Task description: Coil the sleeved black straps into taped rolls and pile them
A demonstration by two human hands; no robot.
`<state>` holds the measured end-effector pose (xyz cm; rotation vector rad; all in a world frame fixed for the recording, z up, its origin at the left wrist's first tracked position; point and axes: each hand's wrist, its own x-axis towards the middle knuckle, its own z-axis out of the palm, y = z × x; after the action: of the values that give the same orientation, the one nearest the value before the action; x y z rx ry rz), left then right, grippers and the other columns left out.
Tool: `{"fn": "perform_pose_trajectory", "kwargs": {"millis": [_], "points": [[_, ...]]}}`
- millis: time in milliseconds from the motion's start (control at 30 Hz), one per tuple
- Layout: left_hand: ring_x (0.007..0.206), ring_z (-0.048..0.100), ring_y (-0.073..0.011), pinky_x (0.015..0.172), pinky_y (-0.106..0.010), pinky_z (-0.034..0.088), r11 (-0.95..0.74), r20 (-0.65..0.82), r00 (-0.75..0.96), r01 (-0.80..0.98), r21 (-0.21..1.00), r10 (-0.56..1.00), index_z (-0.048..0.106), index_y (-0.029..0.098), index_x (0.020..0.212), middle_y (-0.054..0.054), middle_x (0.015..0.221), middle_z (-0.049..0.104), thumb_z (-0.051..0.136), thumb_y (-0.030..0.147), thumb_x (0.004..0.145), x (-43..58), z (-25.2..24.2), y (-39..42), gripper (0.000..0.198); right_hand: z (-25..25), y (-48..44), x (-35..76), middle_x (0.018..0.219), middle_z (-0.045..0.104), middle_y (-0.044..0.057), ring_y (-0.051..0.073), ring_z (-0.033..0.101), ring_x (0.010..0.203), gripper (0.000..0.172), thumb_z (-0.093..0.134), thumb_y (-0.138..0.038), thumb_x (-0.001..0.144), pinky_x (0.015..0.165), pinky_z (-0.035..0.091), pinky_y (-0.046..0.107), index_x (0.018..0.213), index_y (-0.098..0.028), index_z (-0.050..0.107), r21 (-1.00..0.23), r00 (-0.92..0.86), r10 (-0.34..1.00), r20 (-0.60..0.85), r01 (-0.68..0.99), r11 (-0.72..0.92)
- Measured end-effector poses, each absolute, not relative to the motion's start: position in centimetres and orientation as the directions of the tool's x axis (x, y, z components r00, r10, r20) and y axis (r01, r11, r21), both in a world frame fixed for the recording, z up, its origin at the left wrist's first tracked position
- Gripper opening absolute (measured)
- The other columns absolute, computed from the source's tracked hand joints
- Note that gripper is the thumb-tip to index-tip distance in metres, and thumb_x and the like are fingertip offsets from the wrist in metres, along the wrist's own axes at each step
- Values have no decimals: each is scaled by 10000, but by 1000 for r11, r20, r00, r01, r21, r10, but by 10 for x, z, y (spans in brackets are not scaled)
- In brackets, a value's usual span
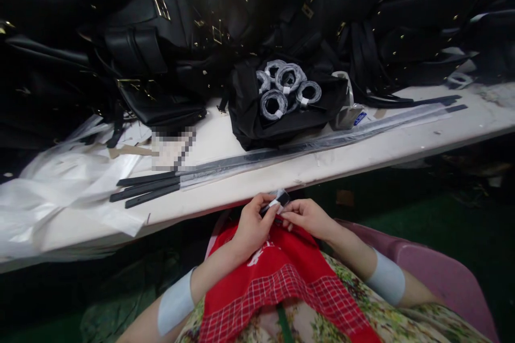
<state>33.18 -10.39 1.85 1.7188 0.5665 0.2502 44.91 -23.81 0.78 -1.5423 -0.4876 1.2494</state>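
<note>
A white table (341, 159) (lightly scuffed) stands over a dim green floor (422, 217), a pink chair (436, 273) before it.

bags (249, 16) cropped above, held piece (284, 198) part-hidden

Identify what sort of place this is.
Probably a bag-making workshop: what look like black bags are heaped along a long white worktable, with loose black straps laid out in front.
</note>
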Motion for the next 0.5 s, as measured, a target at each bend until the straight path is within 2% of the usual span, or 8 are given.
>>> {"fn": "perform_pose_trajectory", "kwargs": {"millis": [100,233,333,500], "points": [[834,688,-192,788,-318,539,-116,-145,853,232,966,501,617,173,1012,-65,926,727,564,330,895,331,17,-104,203,8,-237,447,680,701,41,130,633,570,365,704,-482,736,601,508,258,819,-127,690,-883,387,804,-452,-319,-344],[819,692,-217,795,-351,541,-207,-135,840,280,938,525,634,171,1007,-76,898,735,568,351,890,328,18,-108,225,9,-237,440,646,683,33,133,620,552,297,655,-424,756,578,488,256,745,-128,668,-883,426,783,-452,-336,-327],[783,700,-233,757,-347,554,-194,-108,830,252,948,546,646,183,964,-86,869,741,545,471,889,328,6,-109,315,4,-230,436,625,671,23,137,616,544,231,624,-366,735,570,481,255,699,-140,657,-886,430,790,-437,-355,-297],[763,704,-255,746,-345,563,-294,-43,841,236,926,539,679,221,941,-83,831,745,486,626,860,333,-11,-98,456,-5,-212,433,602,648,18,124,586,514,184,575,-305,688,521,426,223,660,-148,667,-898,473,787,-397,-375,-228]]}}
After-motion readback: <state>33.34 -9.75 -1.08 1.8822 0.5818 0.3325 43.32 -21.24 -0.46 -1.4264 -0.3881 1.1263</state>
